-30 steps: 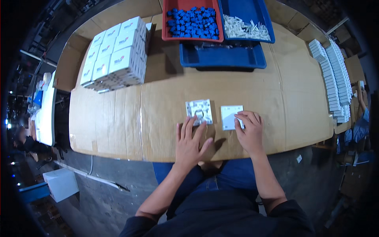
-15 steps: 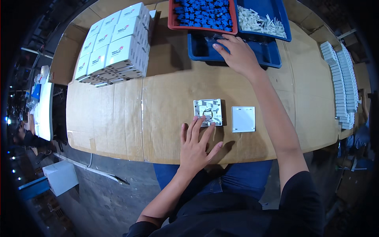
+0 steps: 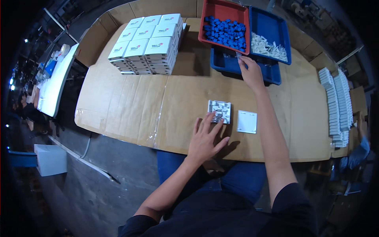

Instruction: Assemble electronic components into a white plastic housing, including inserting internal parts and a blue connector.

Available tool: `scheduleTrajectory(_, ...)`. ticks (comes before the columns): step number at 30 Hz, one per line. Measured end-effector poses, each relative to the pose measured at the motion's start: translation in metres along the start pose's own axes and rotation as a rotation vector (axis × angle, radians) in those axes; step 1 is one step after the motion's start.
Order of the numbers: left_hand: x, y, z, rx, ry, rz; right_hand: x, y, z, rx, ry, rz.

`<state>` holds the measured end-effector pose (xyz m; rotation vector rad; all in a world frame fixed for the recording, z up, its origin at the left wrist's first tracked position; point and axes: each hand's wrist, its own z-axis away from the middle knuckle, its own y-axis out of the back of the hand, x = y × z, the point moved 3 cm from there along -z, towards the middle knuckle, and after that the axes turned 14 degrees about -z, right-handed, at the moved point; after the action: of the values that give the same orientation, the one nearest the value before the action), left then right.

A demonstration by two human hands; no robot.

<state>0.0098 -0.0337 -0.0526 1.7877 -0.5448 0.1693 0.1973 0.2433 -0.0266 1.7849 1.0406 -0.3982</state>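
Two bare hands are now split between places: the right hand [image 3: 251,72] has left the flat white square plastic cover [image 3: 247,121] and reached the shallow blue plastic tray [image 3: 276,74] at the back. Its grip is narrow, and thumb and fingertips appear to pinch a small translucent piece [image 3: 238,55], too blurred to identify. With this reach, only the left hand [image 3: 205,140] attends to the square white plastic base [image 3: 219,107] with moulded inner parts; its grip is wide, spread fingertips resting on the near edge. The base lies near the front of the desk [image 3: 118,102], the cover just beside it on the right.

Brown cardboard covers the desk. Behind the reaching hand stand a red plastic tray [image 3: 227,8] of blue pieces and a deeper blue tray [image 3: 268,23] of slim white pieces. Stacked white boxes [image 3: 146,41] fill the back left; thin white plastic units [image 3: 335,106] line the right. Beyond are a grey floor [image 3: 98,193], a white-topped side table [image 3: 59,77] and a co-worker's pale blue sleeve [image 3: 360,152].
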Motion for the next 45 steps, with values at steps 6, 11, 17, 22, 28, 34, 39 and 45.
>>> scheduleTrajectory(6, -0.007, 0.006, 0.015, 0.171, 0.026, 0.145, -0.058, 0.077, 0.061, 0.301, -0.367, -0.834)
scheduleTrajectory(11, -0.014, 0.008, 0.018, 0.253, 0.199, 0.402, -0.123, 0.091, 0.154, 0.299, -0.494, -1.152)
scheduleTrajectory(17, 0.062, 0.023, 0.019, -0.028, 0.344, 0.975, -0.128, 0.063, 0.281, 0.265, -0.610, -1.191)
scheduleTrajectory(22, 0.090, 0.038, 0.032, -0.025, 0.327, 0.944, -0.164, 0.088, 0.302, 0.231, -0.602, -1.283)
scheduleTrajectory(28, 0.105, 0.061, 0.038, 0.164, 0.264, 0.958, -0.176, 0.104, 0.314, 0.268, -0.517, -1.363)
scheduleTrajectory(34, 0.132, 0.069, 0.050, -0.050, 0.114, 0.810, -0.196, 0.130, 0.317, 0.235, -0.329, -1.185)
scheduleTrajectory(39, 0.140, 0.073, 0.039, 0.193, 0.289, 0.972, -0.196, 0.131, 0.318, 0.119, -0.489, -1.519)
scheduleTrajectory(45, 0.137, 0.062, 0.023, 0.294, 0.333, 0.935, -0.182, 0.105, 0.315, 0.081, -0.572, -1.554)
